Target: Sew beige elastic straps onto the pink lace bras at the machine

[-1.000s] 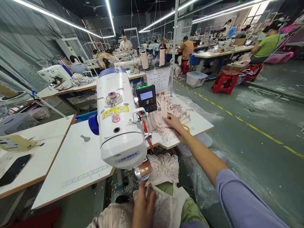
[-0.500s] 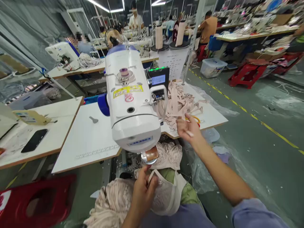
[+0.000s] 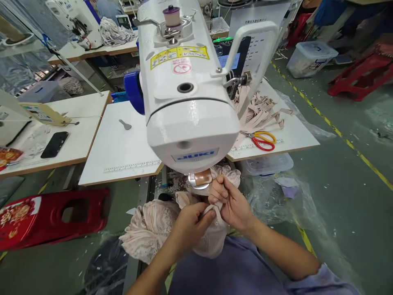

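Note:
In front of the white sewing machine (image 3: pixel 192 127), both hands are close together over beige lace garments (image 3: pixel 210 241). My left hand (image 3: pixel 192 225) pinches a pale strap of the garment between thumb and fingers. My right hand (image 3: pixel 230 203) is closed with curled fingers around the upper part of the same strap (image 3: pixel 217 211), touching it. Just above the hands is the machine's sewing head end with a copper-coloured part (image 3: pixel 203 178). A bunched pile of lace garments (image 3: pixel 150 229) lies left of my left hand.
Scissors with red and yellow handles (image 3: pixel 264 140) lie on the right tabletop beside a heap of beige strips (image 3: pixel 258 110). On the left are a black phone (image 3: pixel 54 144), a grey tool (image 3: pixel 125 124) and a red stool (image 3: pixel 92 213). A lidded plastic box (image 3: pixel 311 59) stands on the floor.
My right hand has come from beside the beige strips down to my left hand and closed at the strap. The view has moved closer and tilted downward.

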A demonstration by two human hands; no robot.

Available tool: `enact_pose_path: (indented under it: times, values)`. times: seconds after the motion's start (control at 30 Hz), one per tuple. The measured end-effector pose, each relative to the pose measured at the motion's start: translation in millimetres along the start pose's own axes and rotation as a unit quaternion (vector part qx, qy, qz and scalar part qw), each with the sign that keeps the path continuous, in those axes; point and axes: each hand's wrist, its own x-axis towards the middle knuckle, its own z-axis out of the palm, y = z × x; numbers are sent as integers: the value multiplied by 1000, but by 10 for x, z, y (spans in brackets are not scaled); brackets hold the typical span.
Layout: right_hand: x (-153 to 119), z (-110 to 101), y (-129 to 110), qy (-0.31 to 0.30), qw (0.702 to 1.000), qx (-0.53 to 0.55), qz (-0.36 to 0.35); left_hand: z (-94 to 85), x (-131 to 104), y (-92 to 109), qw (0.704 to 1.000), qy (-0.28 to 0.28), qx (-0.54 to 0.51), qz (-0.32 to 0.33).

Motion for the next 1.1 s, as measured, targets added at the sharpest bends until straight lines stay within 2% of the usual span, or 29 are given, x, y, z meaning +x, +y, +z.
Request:
enact_pose_path:
  times: [0.03,0.1,0.23,0.27,0.33,0.4,0.43,0.47,0.53,0.6,0.67,0.73,0.8,0.87,0.93,1.03,1.1]
  values:
    - [-16,-41,-17,4,1000,-16,10,-5,2,-3,1000,-17,-11,3]
    - [-62,-145,-43,21,995,-86,43,-5,-5,-8,1000,-17,-16,11]
    - [-132,-354,-112,39,953,-277,116,25,-29,-17,999,21,27,35]
    - [-132,-390,-146,45,943,-311,113,30,-29,-20,998,26,34,42]
    - [-116,-432,-248,78,930,-353,64,28,-20,-28,996,43,46,64]
    - [-96,-429,-378,110,922,-370,17,7,-2,-43,990,80,70,87]
    - [-90,-410,-440,106,920,-378,13,-6,7,-53,987,99,86,95]
    - [-90,-382,-490,84,916,-392,25,-18,16,-64,983,115,100,101]
    - [-99,-307,-534,3,897,-436,75,-28,29,-83,979,126,122,105]
    - [-112,-226,-499,-80,859,-496,99,-23,35,-89,977,123,138,103]
    - [-119,-165,-421,-123,814,-563,77,-19,34,-77,977,121,147,98]
    - [-122,-138,-349,-133,773,-620,21,-31,29,-54,978,121,144,91]
    - [-124,-132,-312,-135,750,-647,-27,-48,22,-36,983,112,113,95]
    - [-119,-123,-313,-135,753,-642,-57,-35,15,-47,986,100,55,118]
    - [-94,-97,-342,-118,779,-613,-61,33,8,-101,985,103,-9,139]
    - [2,-40,-427,-83,818,-569,-22,185,8,-221,974,175,-45,133]
    - [100,-13,-511,-81,819,-568,21,225,25,-265,959,221,9,175]
